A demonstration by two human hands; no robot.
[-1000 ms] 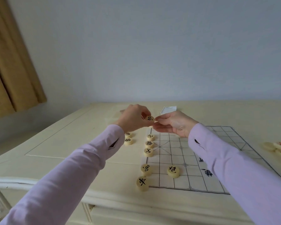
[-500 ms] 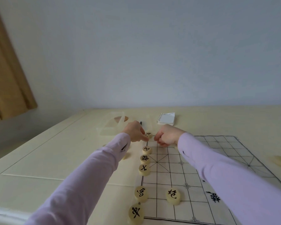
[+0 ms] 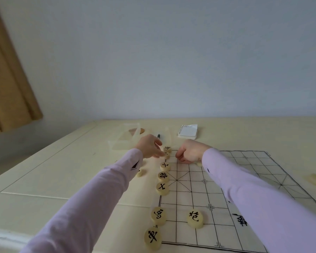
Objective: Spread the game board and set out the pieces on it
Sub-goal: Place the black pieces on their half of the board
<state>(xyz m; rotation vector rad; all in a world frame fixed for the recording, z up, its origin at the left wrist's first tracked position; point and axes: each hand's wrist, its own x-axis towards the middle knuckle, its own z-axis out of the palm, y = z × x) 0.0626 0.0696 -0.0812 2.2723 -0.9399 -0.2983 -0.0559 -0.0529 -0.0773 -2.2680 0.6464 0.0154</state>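
— Since a second ago, we have lowered both hands from mid-air onto the far-left corner of the game board (image 3: 244, 170).

— How far along are we?

— It lies spread flat on the bench (image 3: 66, 179). Seven black-marked pieces (image 3: 162, 188) line the board's left edge, with one gap, and a cannon (image 3: 195, 219) sits inside it. We judge the task under half done, since loose pieces (image 3: 141, 172) wait off the board's left and right edges.

— And our hands?

— Our left hand (image 3: 150, 146) has fingertips on the second piece from the board's far corner. Blur hides whether they pinch or only touch. Our right hand (image 3: 189, 151) rests clenched on the board just beside it, and we cannot tell whether it holds anything.
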